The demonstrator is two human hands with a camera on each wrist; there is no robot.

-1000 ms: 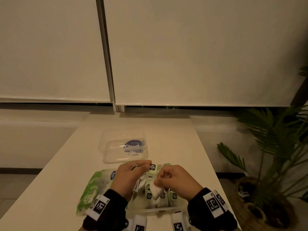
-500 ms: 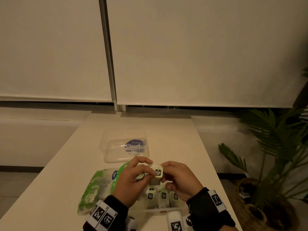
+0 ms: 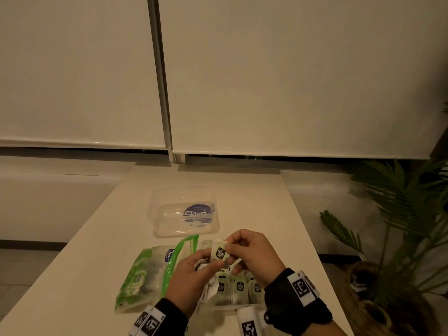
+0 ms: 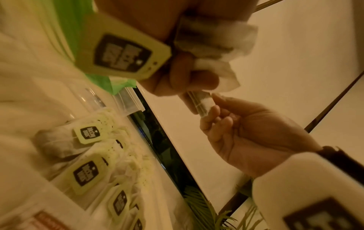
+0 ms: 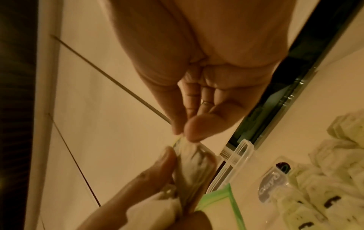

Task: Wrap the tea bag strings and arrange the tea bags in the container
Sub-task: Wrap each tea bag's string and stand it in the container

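- Tea bag [image 3: 210, 286], gripped in left hand [image 3: 191, 280], has its tag [image 3: 220, 250] lifted higher than before, right hand [image 3: 252, 255] pinching it
- Cream table [image 3: 101, 238] faces drawn blinds [image 3: 291, 73]

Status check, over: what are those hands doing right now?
Left hand gripping tea bag. Right hand pinching its top. Container below, part-filled. Nothing blocking.

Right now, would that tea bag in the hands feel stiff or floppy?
Probably floppy: the tea bag crumples in the left hand. Likely light, since the right hand manages it with a fingertip pinch. Its paper tag looks stiffer and flat.
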